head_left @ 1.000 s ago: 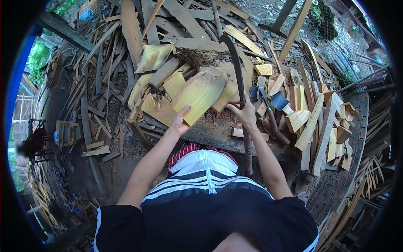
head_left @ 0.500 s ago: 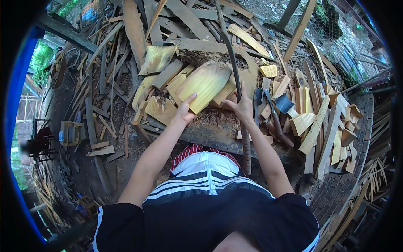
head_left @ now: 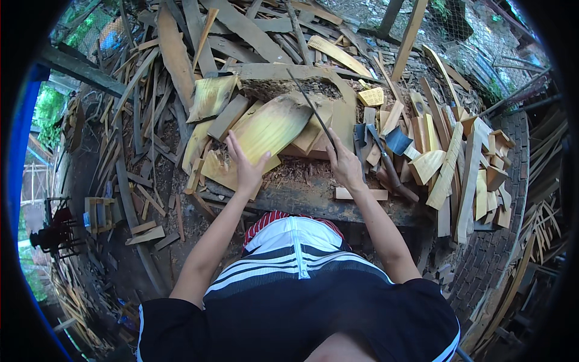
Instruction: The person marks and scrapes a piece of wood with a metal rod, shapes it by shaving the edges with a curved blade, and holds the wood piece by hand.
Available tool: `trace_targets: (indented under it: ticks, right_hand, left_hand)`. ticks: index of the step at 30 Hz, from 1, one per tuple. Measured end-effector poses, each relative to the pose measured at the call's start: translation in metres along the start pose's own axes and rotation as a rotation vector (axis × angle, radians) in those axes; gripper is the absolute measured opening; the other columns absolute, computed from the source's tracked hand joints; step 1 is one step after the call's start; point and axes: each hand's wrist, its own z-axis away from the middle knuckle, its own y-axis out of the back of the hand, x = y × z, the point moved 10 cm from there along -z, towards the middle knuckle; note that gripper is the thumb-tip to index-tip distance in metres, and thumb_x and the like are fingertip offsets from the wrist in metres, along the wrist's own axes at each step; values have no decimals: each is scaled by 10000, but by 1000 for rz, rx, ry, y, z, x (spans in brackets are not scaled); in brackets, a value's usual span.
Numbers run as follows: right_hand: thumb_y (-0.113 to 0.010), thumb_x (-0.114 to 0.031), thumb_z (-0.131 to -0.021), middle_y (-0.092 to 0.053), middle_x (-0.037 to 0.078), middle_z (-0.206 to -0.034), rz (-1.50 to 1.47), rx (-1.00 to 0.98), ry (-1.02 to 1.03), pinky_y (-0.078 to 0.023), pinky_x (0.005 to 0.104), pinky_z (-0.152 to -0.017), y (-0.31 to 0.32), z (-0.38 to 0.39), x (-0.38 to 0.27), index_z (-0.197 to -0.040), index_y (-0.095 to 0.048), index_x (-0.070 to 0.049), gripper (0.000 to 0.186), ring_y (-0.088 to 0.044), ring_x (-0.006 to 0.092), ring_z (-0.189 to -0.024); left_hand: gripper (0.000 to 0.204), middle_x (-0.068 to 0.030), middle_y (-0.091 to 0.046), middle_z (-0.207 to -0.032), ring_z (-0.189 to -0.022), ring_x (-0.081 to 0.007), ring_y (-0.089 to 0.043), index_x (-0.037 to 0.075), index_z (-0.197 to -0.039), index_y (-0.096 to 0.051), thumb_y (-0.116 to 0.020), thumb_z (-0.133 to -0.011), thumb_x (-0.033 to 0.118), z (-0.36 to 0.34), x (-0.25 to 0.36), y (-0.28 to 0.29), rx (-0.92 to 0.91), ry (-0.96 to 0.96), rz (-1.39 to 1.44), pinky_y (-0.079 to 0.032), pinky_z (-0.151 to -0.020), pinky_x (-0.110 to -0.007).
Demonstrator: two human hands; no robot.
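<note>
A thick yellow wooden board (head_left: 269, 128) with a darkened far end leans on other wood pieces in front of me. At its near left edge, my left hand (head_left: 246, 170) has its fingers spread apart, holding nothing. My right hand (head_left: 346, 166) is closed around a long, thin dark rod (head_left: 310, 104), whose far end slants up to the left past the board's right edge. What sits at the rod's lower end is hidden by the hand. A flat yellow offcut (head_left: 226, 171) lies beneath the board, close to my left hand.
The wood-strewn workbench (head_left: 307, 198) carries shavings and a small wood strip (head_left: 362, 193). To the right lies a hand tool with a brown wooden handle (head_left: 395, 176), beside a dark blue metal piece (head_left: 397, 142) and a heap of yellow blocks (head_left: 429, 164). Planks (head_left: 256, 31) pile up beyond.
My left hand has let go of the board's near end and its fingers have spread. The dark rod has swung from nearly upright to leaning left, and my right hand has closed on it.
</note>
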Motion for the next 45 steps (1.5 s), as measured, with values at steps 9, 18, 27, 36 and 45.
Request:
trace_targets:
  ticks: [9, 18, 27, 36, 45]
  right_hand:
    - [-438, -345, -996, -649, 292, -799, 67, -138, -144, -483, 577, -695, -4, -2, 6, -1322, -457, -175, 367, -621, 504, -775]
    - [-374, -382, -1023, -645, 314, -907, -290, -173, -198, -445, 568, -784, 6, -10, 10, -1387, -419, -180, 418, -602, 515, -902]
    - [-401, -341, -1020, -622, 289, -749, -131, -90, -128, -461, 535, -678, 13, -5, 5, -1492, -317, -301, 481, -626, 472, -745]
    - [-450, -188, -1006, -631, 309, -1019, -452, 208, 74, -494, 404, -793, 114, -39, -77, -1489, -354, -255, 497, -644, 426, -928]
    - [-401, -274, -999, -616, 330, -1061, -242, -141, -192, -457, 524, -881, -10, -3, 24, -1484, -343, -283, 489, -584, 493, -1029]
  left_hand:
    - [828, -118, -358, -1393, -1252, -345, -402, 277, -1445, -448, -755, -692, 121, 11, 1, -13, -312, -505, -493, -378, -1017, -467]
    - [696, -33, -609, -1318, -1236, -342, -546, 198, -1331, -585, -657, -671, -11, -26, 110, 28, -447, -812, -32, -406, -1089, -461]
    - [412, -94, -681, -1112, -1002, -120, -618, -28, -1263, -597, -688, -867, 43, -55, 106, 43, -452, -239, 414, -500, -863, -261]
    - [224, -51, -724, -889, -772, -65, -637, -50, -993, -711, -755, -840, 107, -75, 91, 44, -417, -69, 491, -511, -687, -235]
    - [217, -48, -721, -906, -782, -73, -642, -46, -1007, -705, -748, -846, 93, -70, 86, 40, -371, -58, 461, -509, -702, -233]
